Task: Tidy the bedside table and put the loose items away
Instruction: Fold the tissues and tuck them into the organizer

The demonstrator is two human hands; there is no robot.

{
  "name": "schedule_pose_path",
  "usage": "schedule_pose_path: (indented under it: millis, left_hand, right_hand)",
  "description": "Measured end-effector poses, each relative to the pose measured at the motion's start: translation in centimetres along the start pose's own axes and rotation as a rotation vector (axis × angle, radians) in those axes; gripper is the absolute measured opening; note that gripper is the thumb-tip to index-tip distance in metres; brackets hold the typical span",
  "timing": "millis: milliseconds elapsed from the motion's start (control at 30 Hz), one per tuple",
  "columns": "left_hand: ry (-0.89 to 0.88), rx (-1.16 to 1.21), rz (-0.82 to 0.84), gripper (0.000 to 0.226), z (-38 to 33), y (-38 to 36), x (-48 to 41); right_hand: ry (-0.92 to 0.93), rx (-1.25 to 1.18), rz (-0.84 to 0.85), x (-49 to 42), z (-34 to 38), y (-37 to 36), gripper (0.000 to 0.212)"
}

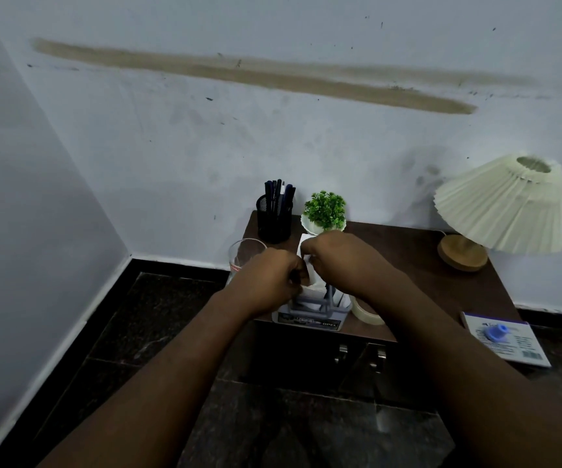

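Observation:
Both my hands meet over the front left of the dark wooden bedside table (408,251). My left hand (269,282) and my right hand (333,255) each pinch a white sheet of paper (310,265) held upright between them. Directly beneath the paper stands a grey holder (313,314) with white paper in it and a printed label on its front. My forearms hide much of the table's front edge.
A clear glass (244,256) stands at the table's left edge. Behind are a black mesh pen cup (274,217) and a small potted plant (325,211). A tape roll (365,314), a pleated lamp (502,204) and a box (506,337) with a blue item lie to the right.

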State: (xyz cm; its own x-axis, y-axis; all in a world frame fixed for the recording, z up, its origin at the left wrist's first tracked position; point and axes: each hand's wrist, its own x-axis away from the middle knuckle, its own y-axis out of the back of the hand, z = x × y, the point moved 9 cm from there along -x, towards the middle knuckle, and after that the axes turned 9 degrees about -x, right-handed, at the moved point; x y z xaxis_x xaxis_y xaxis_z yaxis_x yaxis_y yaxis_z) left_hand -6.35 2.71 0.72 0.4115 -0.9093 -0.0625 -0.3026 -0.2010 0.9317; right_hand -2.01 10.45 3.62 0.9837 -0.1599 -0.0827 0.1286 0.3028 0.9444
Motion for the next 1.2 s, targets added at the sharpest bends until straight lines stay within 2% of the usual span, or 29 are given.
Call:
schedule_pose_path:
  millis: [100, 300, 467, 667, 867, 1000, 1200]
  left_hand:
    - [0.021, 0.054, -0.055, 0.013, 0.4, 0.5, 0.1]
    - [0.013, 0.084, -0.130, 0.017, 0.4, 0.9, 0.2]
    - [0.024, 0.095, -0.133, 0.018, 0.7, 0.6, 0.0]
    - [0.031, 0.096, -0.139, 0.018, 0.5, 0.5, -0.2]
    - [0.050, 0.128, -0.128, 0.022, 0.9, 0.6, -0.3]
    - [0.090, 0.078, -0.113, 0.024, 1.2, 0.3, -0.5]
    - [0.103, 0.032, -0.073, 0.029, 1.2, 0.1, -0.7]
  right_hand:
    - [0.000, 0.001, 0.023, 0.0, -0.4, -0.3, 0.028]
    - [0.010, -0.173, 0.097, 0.3, -0.9, -1.7, 0.019]
    - [-0.059, -0.179, -0.010, 0.3, -2.6, -1.0, 0.027]
    - [0.009, -0.184, 0.020, 0.2, -1.3, -2.1, 0.014]
    - [-0.051, -0.173, 0.013, 0.0, -2.3, -1.2, 0.025]
    - [0.005, -0.162, 0.026, 0.3, -1.3, -1.9, 0.020]
    - [0.011, -0.177, -0.029, 0.4, -1.3, -0.8, 0.028]
